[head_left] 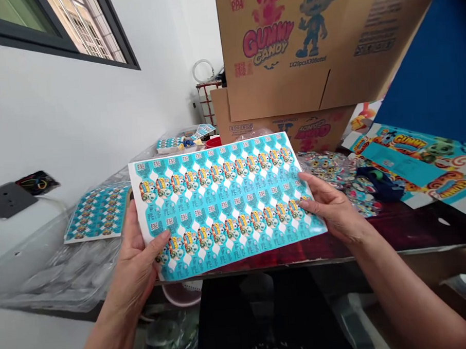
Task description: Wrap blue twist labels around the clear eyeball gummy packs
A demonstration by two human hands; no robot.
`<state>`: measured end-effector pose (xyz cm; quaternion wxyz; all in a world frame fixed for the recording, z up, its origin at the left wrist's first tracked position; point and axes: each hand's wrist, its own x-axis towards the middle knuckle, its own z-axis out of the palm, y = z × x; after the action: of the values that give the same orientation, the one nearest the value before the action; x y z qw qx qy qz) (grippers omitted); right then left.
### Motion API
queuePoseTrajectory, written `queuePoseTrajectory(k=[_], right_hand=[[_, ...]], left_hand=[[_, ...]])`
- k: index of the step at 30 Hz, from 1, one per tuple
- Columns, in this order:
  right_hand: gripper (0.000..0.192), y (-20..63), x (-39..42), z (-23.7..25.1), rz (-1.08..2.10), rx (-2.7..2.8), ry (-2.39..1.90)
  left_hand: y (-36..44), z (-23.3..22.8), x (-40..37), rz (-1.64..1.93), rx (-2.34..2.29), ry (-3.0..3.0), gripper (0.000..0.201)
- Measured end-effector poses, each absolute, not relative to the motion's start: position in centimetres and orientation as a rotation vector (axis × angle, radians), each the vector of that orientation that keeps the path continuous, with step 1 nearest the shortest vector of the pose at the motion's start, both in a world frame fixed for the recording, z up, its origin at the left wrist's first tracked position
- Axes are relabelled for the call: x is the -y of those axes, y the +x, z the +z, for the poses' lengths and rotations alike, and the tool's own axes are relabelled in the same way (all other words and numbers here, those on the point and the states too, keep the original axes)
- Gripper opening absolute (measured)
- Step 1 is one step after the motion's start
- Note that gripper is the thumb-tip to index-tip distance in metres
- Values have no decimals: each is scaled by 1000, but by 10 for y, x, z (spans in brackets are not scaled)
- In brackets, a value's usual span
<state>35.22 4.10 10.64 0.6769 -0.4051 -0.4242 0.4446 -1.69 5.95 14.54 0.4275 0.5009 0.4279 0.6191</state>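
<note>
The left hand (134, 266) pinches the lower left corner of a label sheet (222, 200), thumb pressed on its face, fingers hidden behind. The right hand (332, 206) grips the right edge the same way, thumb on top. The sheet hangs in the air above the dark table (405, 228), tilted slightly, printed turquoise with rows of small cartoon stickers and white diamond gaps. To the left lies a stack of similar sheets (97, 211) on clear plastic packaging (67, 274). Behind stand Gummy Candy cartons (289, 48); loose round stickers (333, 170) and flat printed boxes (421, 161) lie to the right.
</note>
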Motion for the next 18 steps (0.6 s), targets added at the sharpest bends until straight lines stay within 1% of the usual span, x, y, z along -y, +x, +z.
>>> queuePoseTrajectory(k=[2, 5, 7, 10, 12, 15, 18], right_hand=[[66, 361, -38, 112, 1025, 1013, -895], [61, 370, -36, 114, 1050, 1089, -944], [54, 373, -35, 112, 1042, 1096, -977], [49, 375, -35, 108, 998, 1081, -992], [45, 376, -33, 107, 933, 1103, -1008], [37, 378, -28, 108, 816, 1161, -1049], [36, 381, -23, 109, 714, 1232, -1101]], left_hand=[[-20, 143, -58, 1554, -1111, 1253, 102], [-21, 139, -56, 1519, -1169, 1192, 105], [-19, 140, -54, 1520, -1198, 1140, 96], [-16, 146, -52, 1509, -1228, 1045, 65], [-14, 151, -51, 1479, -1240, 968, 52], [-12, 155, -50, 1471, -1250, 893, 48], [-10, 155, -48, 1455, -1240, 912, 48]])
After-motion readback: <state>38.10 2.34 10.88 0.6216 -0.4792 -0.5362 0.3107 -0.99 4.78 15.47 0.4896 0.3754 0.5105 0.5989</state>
